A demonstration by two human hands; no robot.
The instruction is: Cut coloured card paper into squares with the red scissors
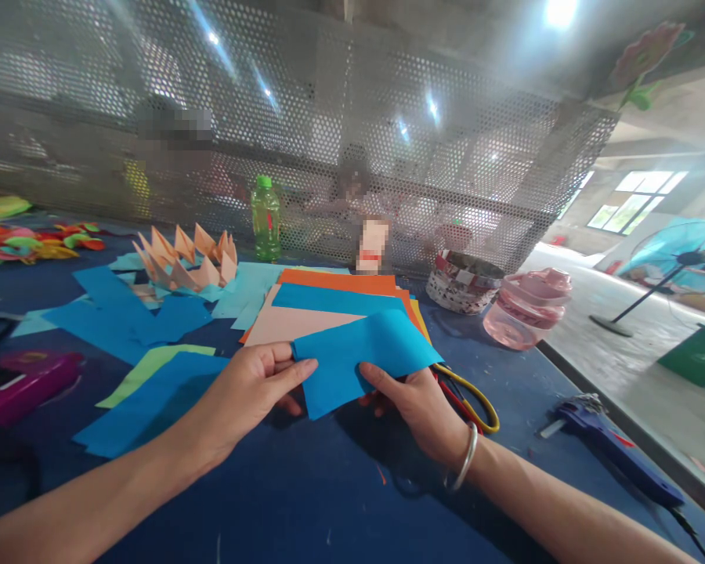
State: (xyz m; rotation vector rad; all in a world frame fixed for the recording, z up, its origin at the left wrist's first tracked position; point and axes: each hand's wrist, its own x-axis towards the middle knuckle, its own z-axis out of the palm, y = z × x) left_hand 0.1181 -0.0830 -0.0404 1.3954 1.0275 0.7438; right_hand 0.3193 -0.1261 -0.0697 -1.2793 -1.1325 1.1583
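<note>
A blue paper sheet [361, 356] is held up over the dark blue table [305, 493], curling over at its top edge. My left hand [250, 388] pinches its left edge between thumb and fingers. My right hand [414, 399], with a silver bangle on the wrist, grips the lower right part, thumb on top. Behind the sheet lies a stack of coloured papers [329, 305]: orange, blue, pale pink and yellow. Scissors with yellow and red handles [475, 399] lie just right of my right hand.
Loose blue and green paper pieces [146, 376] lie at left, folded peach paper shapes [185, 258] behind them. A green bottle [265, 218], woven basket [463, 282], pink lidded container [529, 307], blue glue gun [611, 446] and magenta glue gun [27, 384] stand around. A perforated metal screen [329, 133] closes the back.
</note>
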